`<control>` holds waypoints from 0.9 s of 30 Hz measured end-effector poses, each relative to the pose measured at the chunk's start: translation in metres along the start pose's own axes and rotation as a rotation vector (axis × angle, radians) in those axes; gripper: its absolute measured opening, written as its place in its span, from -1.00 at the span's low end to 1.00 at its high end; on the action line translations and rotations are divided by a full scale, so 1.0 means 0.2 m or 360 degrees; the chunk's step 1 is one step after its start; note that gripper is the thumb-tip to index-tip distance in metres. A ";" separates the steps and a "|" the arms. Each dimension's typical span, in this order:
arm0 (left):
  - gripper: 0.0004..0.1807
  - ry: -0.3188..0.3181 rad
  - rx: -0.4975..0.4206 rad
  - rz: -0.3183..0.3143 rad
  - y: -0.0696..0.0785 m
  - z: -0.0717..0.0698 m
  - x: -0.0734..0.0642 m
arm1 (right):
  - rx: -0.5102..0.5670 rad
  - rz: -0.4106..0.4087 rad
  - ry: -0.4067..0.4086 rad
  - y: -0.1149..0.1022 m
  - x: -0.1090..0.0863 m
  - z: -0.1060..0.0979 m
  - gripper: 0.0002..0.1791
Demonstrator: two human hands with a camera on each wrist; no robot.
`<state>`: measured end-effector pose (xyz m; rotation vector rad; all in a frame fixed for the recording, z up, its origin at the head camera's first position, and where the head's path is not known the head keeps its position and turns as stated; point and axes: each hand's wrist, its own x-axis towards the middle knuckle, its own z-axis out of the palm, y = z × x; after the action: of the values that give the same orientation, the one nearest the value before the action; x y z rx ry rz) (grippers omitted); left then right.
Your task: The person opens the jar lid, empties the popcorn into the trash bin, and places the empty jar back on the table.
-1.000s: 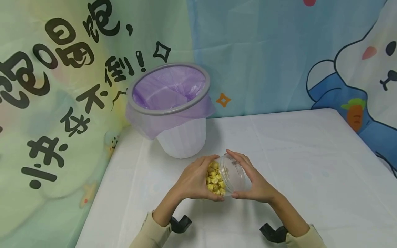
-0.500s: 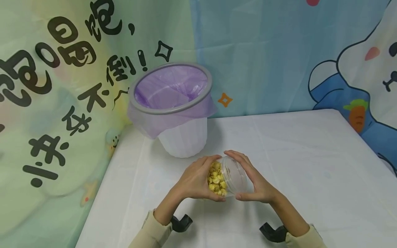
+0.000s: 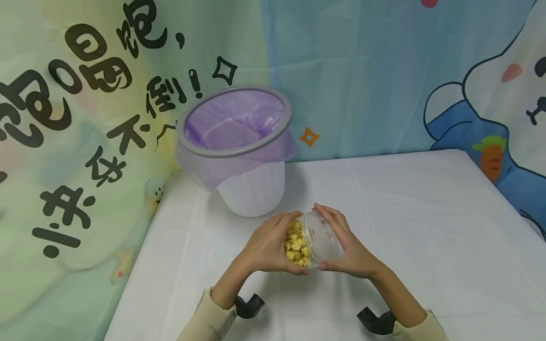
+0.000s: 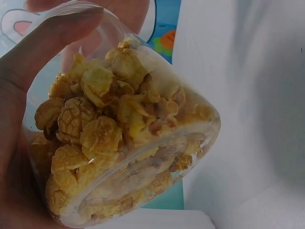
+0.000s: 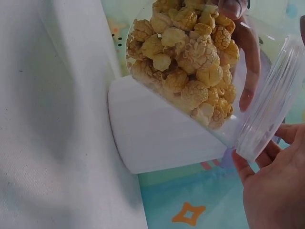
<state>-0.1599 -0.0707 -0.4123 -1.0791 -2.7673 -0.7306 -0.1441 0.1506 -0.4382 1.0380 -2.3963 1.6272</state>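
Observation:
A clear plastic jar [image 4: 152, 81], tilted on its side, is held up over the table between both hands. Golden popcorn [image 3: 296, 244] fills much of it and is seen close through the wall in both wrist views. My left hand [image 3: 268, 248] grips the jar's body, thumb below and fingers over the top. At the other end, my right hand [image 3: 353, 251] holds the clear lid [image 3: 322, 237] by its rim, thumb at the lower edge and fingertips at the upper edge. In the right wrist view the ridged lid rim [image 5: 272, 98] sits on the jar's mouth.
Behind the hands stands a white bin [image 3: 256, 192] with a grey ring rim [image 3: 234, 152] and a purple liner [image 3: 239, 118]. White cloth covers the table [image 3: 426, 227]. A printed curtain [image 3: 362, 85] hangs along the back and left.
My right hand's thumb and fingertips have shifted slightly along the lid rim, away and back again. The jar and left hand have stayed nearly in place.

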 end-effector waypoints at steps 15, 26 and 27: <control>0.22 -0.0052 0.0011 0.0020 0.00 -0.01 -0.01 | 0.0059 -0.0145 -0.0103 0.04 0.00 -0.03 0.20; 0.23 -0.0064 -0.0016 -0.0002 0.00 -0.01 -0.01 | 0.0067 -0.0067 -0.0105 0.02 0.01 -0.02 0.25; 0.23 -0.0063 -0.0015 0.0001 0.00 -0.01 -0.01 | 0.0050 -0.0052 -0.0098 0.02 0.01 -0.02 0.23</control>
<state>-0.1580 -0.0733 -0.4115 -1.1083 -2.7986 -0.7308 -0.1487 0.1539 -0.4394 1.1428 -2.3855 1.6507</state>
